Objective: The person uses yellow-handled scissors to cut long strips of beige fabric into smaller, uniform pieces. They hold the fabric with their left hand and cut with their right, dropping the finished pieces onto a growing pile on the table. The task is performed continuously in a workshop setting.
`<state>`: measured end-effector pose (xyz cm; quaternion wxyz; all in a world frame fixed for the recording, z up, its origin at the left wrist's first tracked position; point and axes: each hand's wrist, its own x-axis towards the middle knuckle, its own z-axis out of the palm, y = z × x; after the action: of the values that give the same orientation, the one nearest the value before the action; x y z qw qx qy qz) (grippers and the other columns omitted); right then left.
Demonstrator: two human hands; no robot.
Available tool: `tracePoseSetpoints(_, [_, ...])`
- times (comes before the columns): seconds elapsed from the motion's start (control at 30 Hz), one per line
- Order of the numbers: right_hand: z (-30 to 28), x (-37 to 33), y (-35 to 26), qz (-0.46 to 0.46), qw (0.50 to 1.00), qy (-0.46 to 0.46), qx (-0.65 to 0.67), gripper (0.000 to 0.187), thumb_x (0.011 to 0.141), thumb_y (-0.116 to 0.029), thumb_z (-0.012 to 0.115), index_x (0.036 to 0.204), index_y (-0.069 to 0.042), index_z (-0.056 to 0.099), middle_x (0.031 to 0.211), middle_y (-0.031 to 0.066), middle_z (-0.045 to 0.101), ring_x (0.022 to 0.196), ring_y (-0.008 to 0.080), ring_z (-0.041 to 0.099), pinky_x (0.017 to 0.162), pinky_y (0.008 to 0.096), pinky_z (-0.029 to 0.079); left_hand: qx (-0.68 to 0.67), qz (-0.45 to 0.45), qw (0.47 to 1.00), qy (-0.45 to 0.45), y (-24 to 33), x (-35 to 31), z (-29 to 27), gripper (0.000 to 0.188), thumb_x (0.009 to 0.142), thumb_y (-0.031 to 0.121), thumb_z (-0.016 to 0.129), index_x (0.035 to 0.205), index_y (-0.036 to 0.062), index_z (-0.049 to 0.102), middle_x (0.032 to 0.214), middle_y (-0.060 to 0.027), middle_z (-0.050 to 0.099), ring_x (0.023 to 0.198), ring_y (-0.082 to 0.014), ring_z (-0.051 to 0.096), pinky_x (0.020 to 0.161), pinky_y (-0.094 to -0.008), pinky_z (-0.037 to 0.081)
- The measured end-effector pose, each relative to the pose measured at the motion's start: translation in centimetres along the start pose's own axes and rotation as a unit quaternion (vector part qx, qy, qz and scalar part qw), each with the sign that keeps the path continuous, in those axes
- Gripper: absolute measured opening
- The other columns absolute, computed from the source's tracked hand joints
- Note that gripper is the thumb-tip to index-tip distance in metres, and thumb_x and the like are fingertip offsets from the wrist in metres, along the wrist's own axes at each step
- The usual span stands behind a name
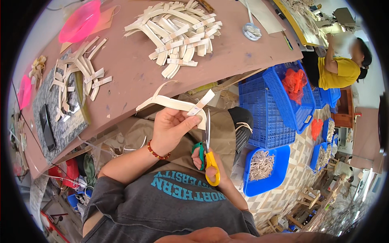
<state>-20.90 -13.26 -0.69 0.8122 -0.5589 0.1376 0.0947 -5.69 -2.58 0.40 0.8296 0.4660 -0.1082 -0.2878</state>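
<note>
Pinched in my left hand (172, 127) is a cream strap piece (164, 101) with a short cross tab (201, 102). Its long end curves away to the left, where a thin sliver curls off it. My right hand (223, 170) grips a pair of scissors (211, 162) with one yellow and one green handle loop. The blades point upward, beside the strap's right end near my left fingertips. Whether they touch the strap I cannot tell. On the table beyond lies a large pile of similar cream strap pieces (178, 36), with a smaller group (83, 67) to its left.
The brown table (121, 77) spans the far side. On its left lie a grey stone-patterned slab (67, 131), a black phone (47, 127) and a pink bowl (81, 20). Blue crates (265, 105) and a blue tub (279, 178) of offcuts stand right. A yellow-shirted person (340, 71) is farther off.
</note>
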Motion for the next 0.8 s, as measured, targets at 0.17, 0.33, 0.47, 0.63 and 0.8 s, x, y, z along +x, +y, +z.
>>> tracePoseSetpoints(0.17, [-0.2, -0.5, -0.2, 0.013, 1.0, -0.002, 0.028, 0.086, 0.06, -0.079, 0.059, 0.097, -0.001, 0.049, 0.077, -0.0023, 0.04, 0.065, 0.0047, 0.036, 0.054, 0.0189, 0.03, 0.001, -0.019, 1.0, -0.009, 0.0, 0.0, -0.2, 0.019, 0.082, -0.002, 0.064, 0.101, 0.0001, 0.062, 0.085, -0.0029, 0.064, 0.075, -0.0073, 0.06, 0.067, -0.0211, 0.051])
tracePoseSetpoints(0.33, [-0.7, -1.2, -0.3, 0.01, 0.998, -0.009, 0.065, 0.082, 0.063, -0.075, 0.061, 0.094, 0.0, 0.049, 0.074, -0.0022, 0.041, 0.063, 0.0048, 0.037, 0.052, 0.0187, 0.03, 0.004, -0.059, 0.998, -0.038, 0.1, 0.2, -0.1, 0.019, 0.081, -0.002, 0.065, 0.1, 0.0004, 0.062, 0.085, -0.0036, 0.065, 0.073, -0.0076, 0.06, 0.066, -0.0213, 0.051])
tracePoseSetpoints(0.47, [-1.1, -2.0, 0.0, 0.031, 0.994, 0.006, 0.105, 0.081, 0.062, -0.075, 0.061, 0.092, 0.0, 0.05, 0.071, -0.0027, 0.041, 0.06, 0.0047, 0.038, 0.051, 0.0186, 0.03, 0.004, -0.096, 0.993, -0.068, -0.3, 0.5, -0.3, 0.02, 0.082, -0.003, 0.063, 0.101, -0.0009, 0.061, 0.087, -0.0069, 0.065, 0.074, -0.0113, 0.062, 0.063, -0.0228, 0.051])
tracePoseSetpoints(0.63, [-2.0, -2.6, -0.1, 0.05, 0.993, -0.006, 0.107, 0.08, 0.061, -0.075, 0.062, 0.091, -0.001, 0.05, 0.069, -0.0032, 0.042, 0.058, 0.0045, 0.04, 0.049, 0.0187, 0.032, -0.025, -0.146, 0.986, -0.075, -0.4, 0.8, -0.2, 0.023, 0.082, -0.002, 0.064, 0.104, -0.0006, 0.059, 0.088, -0.0072, 0.065, 0.075, -0.0119, 0.062, 0.063, -0.0232, 0.052])
tracePoseSetpoints(0.8, [-2.6, -3.0, 0.2, 0.071, 0.995, 0.003, 0.069, 0.074, 0.066, -0.071, 0.063, 0.088, -0.001, 0.051, 0.069, -0.0025, 0.045, 0.058, 0.0046, 0.042, 0.05, 0.0191, 0.034, -0.057, -0.13, 0.989, -0.044, 0.2, 1.3, 0.2, 0.022, 0.083, 0.002, 0.065, 0.104, -0.0004, 0.06, 0.087, -0.0051, 0.065, 0.074, -0.0094, 0.06, 0.066, -0.0221, 0.051])
